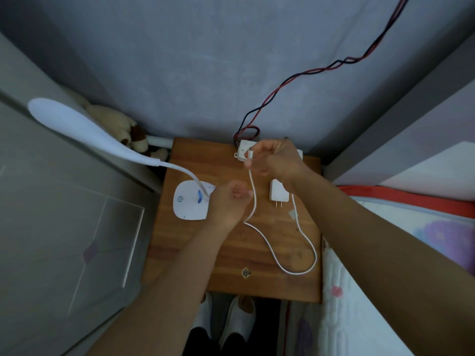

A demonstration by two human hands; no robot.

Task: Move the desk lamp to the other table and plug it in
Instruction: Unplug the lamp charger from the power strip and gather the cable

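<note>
A: Nearest us are the two forearms, reaching in from six o'clock over the wooden counter (231, 253). The right hand (275, 160) sits at about one o'clock on the counter, fingers pinching the small connector end of the white cable (254, 199) and lifting it off the wood.

B: And the left hand (227, 201)?

A: Loosely curled, holding nothing that I can see, hovering just beside the lamp base (191, 200) near the counter's nine o'clock edge. The desk lamp's flexible neck arcs up to its head (77, 127) at ten o'clock, hanging out past the counter.

B: So the lamp is already standing on the counter. What's unplugged?

A: The white adapter (279, 192) lies flat, prongs bare and pointing to six o'clock, between the hands. The socket box (244, 151) at twelve o'clock, fed by red and black wires (282, 86), is partly hidden behind the right hand.

B: Risks?

A: The cable loops slackly toward five o'clock; a tug could drag the adapter off the edge, I think. The head overhangs, so a nudge from the left hand may tip the light base. Those loose wires into the socket box look makeshift, and pushing prongs in hard could shift it.
</note>
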